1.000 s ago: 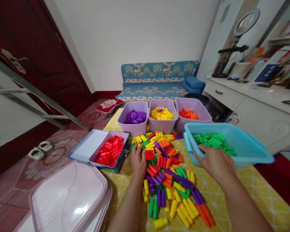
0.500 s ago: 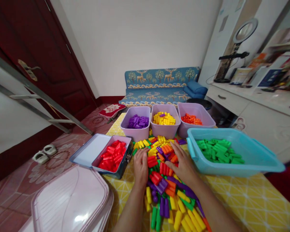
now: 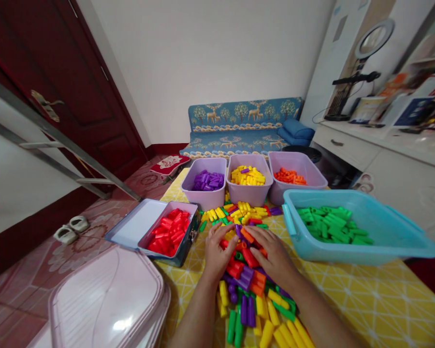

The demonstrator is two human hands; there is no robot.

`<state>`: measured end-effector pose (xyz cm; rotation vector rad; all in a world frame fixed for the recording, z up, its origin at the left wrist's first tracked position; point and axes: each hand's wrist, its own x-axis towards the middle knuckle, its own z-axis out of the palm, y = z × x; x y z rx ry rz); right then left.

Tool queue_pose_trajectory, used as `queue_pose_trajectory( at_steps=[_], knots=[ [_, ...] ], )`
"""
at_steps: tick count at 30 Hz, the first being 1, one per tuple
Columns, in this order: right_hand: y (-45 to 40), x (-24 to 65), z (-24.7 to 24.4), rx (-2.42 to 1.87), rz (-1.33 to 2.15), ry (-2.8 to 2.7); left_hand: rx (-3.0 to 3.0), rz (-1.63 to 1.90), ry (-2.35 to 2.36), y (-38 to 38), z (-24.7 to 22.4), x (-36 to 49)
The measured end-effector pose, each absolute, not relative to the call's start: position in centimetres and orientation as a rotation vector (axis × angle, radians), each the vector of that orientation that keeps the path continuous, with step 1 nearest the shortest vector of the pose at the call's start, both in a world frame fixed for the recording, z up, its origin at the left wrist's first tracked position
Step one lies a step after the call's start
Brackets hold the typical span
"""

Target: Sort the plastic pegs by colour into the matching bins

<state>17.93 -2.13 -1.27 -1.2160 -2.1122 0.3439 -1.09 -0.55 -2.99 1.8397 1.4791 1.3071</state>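
A mixed heap of plastic building blocks [image 3: 246, 278] in red, orange, purple, yellow and green lies on the table in front of me. My left hand [image 3: 217, 253] curves around the heap's left side, thumb apart from the fingers. Opposite it, my right hand [image 3: 277, 258] touches the right side with its fingers spread. Between the two hands are red, orange and purple blocks; some are hidden under the fingers. More yellow and green blocks [image 3: 215, 214] lie scattered beyond my hands.
Three lilac bins stand at the back, holding purple [image 3: 208, 181], yellow [image 3: 248, 176] and orange blocks [image 3: 289, 176]. A teal tub [image 3: 395, 237] with green blocks is on the right. Left are an open tin [image 3: 194, 232] of red blocks and stacked pale lids [image 3: 108, 295].
My hands have moved closer together over the middle of the heap, and the blocks between them are pushed inward and bunched up. The camera view has shifted slightly.
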Motion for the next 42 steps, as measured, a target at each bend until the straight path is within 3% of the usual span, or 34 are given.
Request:
queue_pose_trajectory(
  at_steps=[13, 23, 34, 42],
  knots=[
    [-2.21, 17.66, -0.95, -1.277, 0.275, -2.02, 1.832, 1.322, 1.414, -0.63, -2.74, -1.06],
    [-2.29, 18.29, -1.43, -1.358, 0.415, -1.697, 1.697, 1.535, 1.348, -0.39, -3.11, -0.9],
    [-2.43, 18.39, -1.29, -1.227, 0.448, -1.54, 1.941, 1.33, 1.404, -0.39, -3.17, -0.9],
    [-2.66, 18.01, -1.45, -1.197, 0.6, -1.339, 1.915, 1.386, 1.382, -0.24, -3.28, -0.84]
  ],
)
